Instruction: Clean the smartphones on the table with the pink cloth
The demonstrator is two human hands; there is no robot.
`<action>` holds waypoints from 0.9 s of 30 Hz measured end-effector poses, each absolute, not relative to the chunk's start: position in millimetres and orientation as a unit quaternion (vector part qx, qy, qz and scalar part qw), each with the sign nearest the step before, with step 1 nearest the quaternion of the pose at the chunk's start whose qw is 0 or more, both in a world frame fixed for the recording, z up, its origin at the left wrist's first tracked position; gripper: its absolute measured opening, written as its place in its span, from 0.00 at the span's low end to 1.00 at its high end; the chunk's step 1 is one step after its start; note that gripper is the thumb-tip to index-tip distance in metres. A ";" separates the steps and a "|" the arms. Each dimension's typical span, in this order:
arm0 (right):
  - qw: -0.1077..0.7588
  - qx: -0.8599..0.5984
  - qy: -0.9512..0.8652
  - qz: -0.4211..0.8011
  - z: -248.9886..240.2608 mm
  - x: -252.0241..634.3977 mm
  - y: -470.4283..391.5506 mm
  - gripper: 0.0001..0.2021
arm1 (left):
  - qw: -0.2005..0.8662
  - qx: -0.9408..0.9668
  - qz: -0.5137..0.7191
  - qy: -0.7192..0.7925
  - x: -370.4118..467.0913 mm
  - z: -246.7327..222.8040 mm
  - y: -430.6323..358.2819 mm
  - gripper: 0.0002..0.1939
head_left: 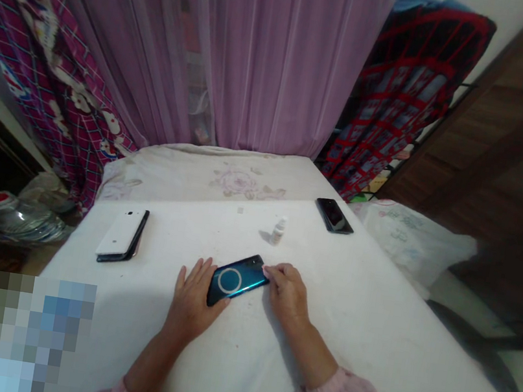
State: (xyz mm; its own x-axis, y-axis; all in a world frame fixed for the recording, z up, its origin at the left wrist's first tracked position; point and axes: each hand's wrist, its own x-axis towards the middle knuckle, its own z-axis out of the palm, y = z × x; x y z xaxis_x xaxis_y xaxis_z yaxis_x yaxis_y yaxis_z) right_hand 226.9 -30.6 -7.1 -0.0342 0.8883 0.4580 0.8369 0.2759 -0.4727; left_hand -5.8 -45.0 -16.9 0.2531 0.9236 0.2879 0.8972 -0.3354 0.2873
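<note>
A blue smartphone (245, 279) with a pale ring on its back lies back side up on the white table. My left hand (195, 294) grips its left end, the thumb along the near edge and the fingers around the far corner. At the right end, beside the camera, my right hand (287, 290) is closed in a pinch. Something small and pale pink shows at those fingertips, too small to make out. Just beyond the phone a small white bottle (278, 231) stands upright.
At the left lies a white phone (123, 232) on top of a dark one. A black phone (334, 216) rests near the table's right edge. The white table (196, 370) meets a floral cloth (234, 179) at the back. A large plastic bottle (25, 218) stands off the left side.
</note>
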 end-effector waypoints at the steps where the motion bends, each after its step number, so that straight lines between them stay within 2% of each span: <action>1: 0.348 -0.606 -0.715 0.032 -7.0 228.9 -29.6 0.13 | 0.033 0.790 0.205 0.576 -5.5 -16.4 -45.0 0.31; 10: 0.309 -0.556 -0.771 0.013 -1.6 177.5 -46.3 0.12 | 0.028 0.789 0.208 0.577 -4.8 -14.6 -45.0 0.31; 19: 0.364 -0.560 -0.742 0.061 -4.3 227.6 -39.7 0.12 | 0.038 0.794 0.200 0.572 -7.7 -17.4 -43.9 0.31; 27: 0.334 -0.442 -0.825 0.109 6.3 203.4 -43.2 0.09 | 0.035 0.795 0.199 0.573 -7.3 -17.9 -43.6 0.31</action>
